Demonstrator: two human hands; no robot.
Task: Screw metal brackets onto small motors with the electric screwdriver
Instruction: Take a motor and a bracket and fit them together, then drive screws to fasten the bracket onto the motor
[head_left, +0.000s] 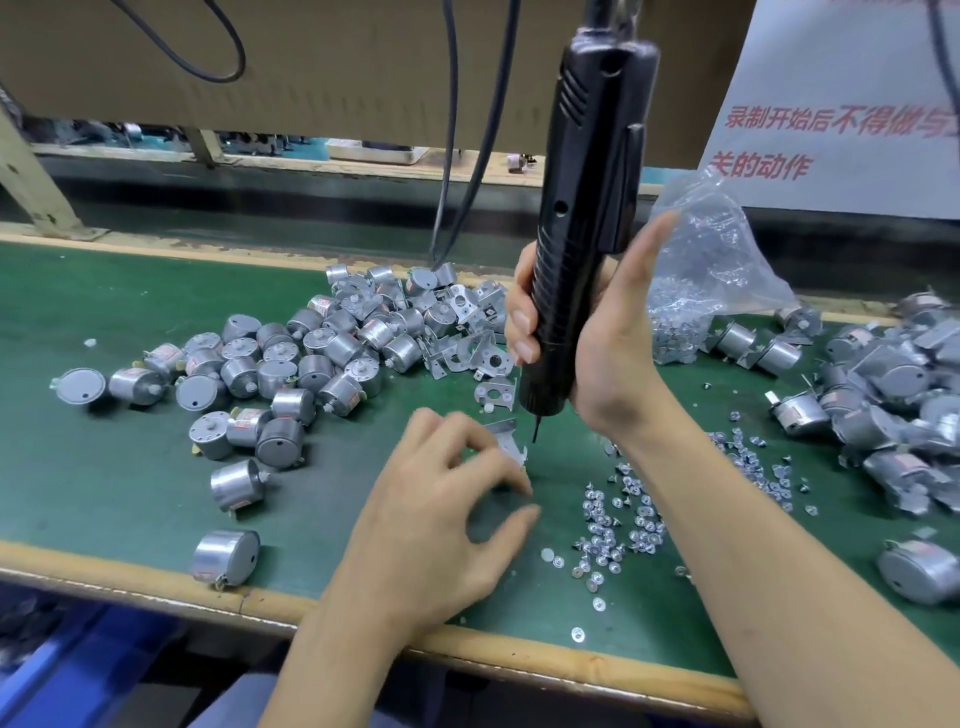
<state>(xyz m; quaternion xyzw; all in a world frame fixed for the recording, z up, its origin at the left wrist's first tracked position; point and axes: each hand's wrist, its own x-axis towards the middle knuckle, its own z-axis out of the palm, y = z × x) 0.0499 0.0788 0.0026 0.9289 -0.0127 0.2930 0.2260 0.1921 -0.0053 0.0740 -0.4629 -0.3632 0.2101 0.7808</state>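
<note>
Motors (291, 364) lie heaped on the left and far part of the green tabletop (130, 467), with loose brackets (467, 332) beside them toward the middle. The right hand (608, 353) grips the black electric screwdriver (582, 208) upright, fingers wrapped round its lower body, its bit pointing down just above the bracket (511, 441). The left hand (441, 514), slightly blurred, pinches that bracket with curled fingers near the middle of the tabletop. Small screws (618, 525) are scattered just right of it. A clear plastic bag (717, 260) sits behind the right hand, and motors with brackets (883, 405) pile up at far right.
</note>
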